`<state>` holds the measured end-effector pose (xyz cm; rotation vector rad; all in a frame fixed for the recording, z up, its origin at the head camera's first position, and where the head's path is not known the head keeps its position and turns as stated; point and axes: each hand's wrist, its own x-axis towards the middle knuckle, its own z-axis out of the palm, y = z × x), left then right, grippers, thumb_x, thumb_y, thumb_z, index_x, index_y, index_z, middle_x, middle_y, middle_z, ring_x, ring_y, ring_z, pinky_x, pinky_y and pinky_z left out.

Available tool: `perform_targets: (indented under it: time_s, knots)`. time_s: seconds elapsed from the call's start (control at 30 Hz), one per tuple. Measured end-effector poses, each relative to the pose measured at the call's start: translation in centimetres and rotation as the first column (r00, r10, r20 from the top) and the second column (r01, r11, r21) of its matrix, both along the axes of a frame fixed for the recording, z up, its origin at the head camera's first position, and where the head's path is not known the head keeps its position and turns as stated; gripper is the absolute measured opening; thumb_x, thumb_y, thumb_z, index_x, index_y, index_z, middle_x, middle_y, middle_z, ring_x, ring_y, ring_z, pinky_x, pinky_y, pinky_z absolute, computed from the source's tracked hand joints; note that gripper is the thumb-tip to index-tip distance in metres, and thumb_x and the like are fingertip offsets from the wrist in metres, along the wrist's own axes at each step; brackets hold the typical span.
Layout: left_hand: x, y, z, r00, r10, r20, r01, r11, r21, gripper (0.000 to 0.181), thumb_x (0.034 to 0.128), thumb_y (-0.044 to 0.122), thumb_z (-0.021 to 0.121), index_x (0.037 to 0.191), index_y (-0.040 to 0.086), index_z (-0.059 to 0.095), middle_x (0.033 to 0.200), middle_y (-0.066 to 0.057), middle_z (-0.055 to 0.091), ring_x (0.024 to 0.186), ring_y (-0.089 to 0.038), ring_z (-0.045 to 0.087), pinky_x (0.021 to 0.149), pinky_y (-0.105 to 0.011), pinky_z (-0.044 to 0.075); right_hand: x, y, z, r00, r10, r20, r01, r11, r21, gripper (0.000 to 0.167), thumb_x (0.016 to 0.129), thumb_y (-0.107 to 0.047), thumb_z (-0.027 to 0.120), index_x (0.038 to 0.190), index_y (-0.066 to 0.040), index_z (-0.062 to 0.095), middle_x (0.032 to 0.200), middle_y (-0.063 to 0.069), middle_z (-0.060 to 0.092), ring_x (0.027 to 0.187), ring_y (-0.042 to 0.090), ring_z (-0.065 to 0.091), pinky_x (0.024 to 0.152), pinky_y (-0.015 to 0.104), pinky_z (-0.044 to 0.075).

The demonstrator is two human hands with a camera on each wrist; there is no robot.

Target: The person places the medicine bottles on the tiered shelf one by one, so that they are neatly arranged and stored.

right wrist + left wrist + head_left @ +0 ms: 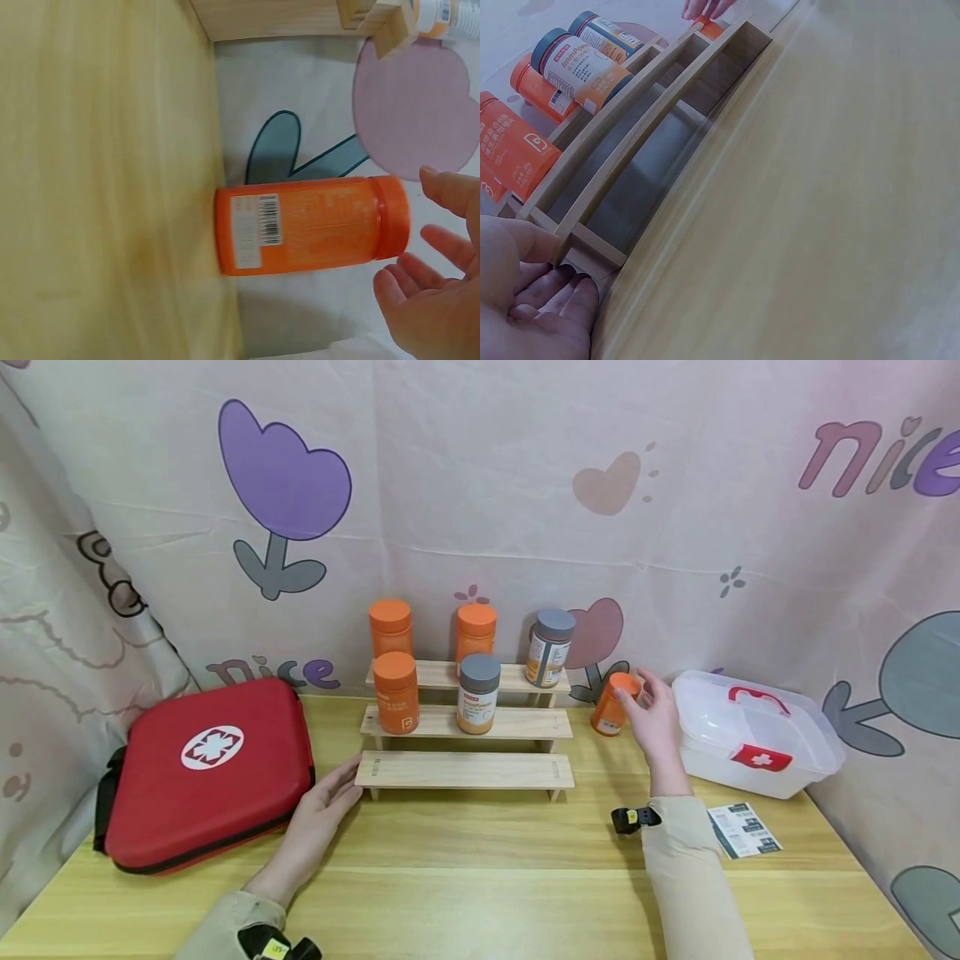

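Just right of a three-step wooden rack (465,770), an orange bottle (609,714) with an orange lid stands on the table. My right hand (654,714) is beside its lid; in the right wrist view the fingers (442,300) are spread around the lid end with a gap. My left hand (322,810) touches the left end of the rack's lowest step, fingers loosely bent. On the top step stand two orange bottles (391,628) and a grey-lidded bottle (550,647). The middle step bears an orange bottle (397,693) and a grey-lidded white-and-orange bottle (478,693).
A red first-aid bag (217,785) lies at the left. To the right stands a white lidded box (750,735) with a red handle and latch. A printed card (742,830) lies before it. A patterned curtain (480,468) hangs behind the table (480,893).
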<state>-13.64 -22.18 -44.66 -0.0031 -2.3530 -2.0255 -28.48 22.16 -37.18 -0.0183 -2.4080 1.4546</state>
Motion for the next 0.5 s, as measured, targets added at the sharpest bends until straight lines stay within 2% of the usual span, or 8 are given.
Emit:
perform_targets:
  time_s: [0.27,0.5]
  knots:
    - [0.1,0.0,0.0,1.000,-0.002,0.007,0.002,1.000,-0.003,0.056,0.1001,0.022,0.052,0.150,0.007,0.030,0.150,-0.018,0.031,0.134,-0.030,0.033,0.089,-0.006,0.036,-0.9,0.8,-1.8,0.991,0.063,0.121,-0.041,0.983,-0.179,0.073,0.096,-0.033,0.058,0.154,-0.016,0.018,0.156,0.010,0.023,0.139,0.028,0.027,0.111,0.041,0.026]
    - [0.1,0.0,0.1,1.000,-0.005,0.001,0.005,1.000,-0.003,0.056,0.1002,0.021,0.052,0.150,0.007,0.030,0.150,-0.018,0.031,0.134,-0.030,0.033,0.089,-0.006,0.036,-1.3,1.0,-2.4,0.993,0.048,0.109,-0.025,0.978,-0.206,0.074,0.093,-0.034,0.062,0.152,-0.010,0.024,0.153,0.014,0.029,0.137,0.029,0.029,0.110,0.041,0.027]
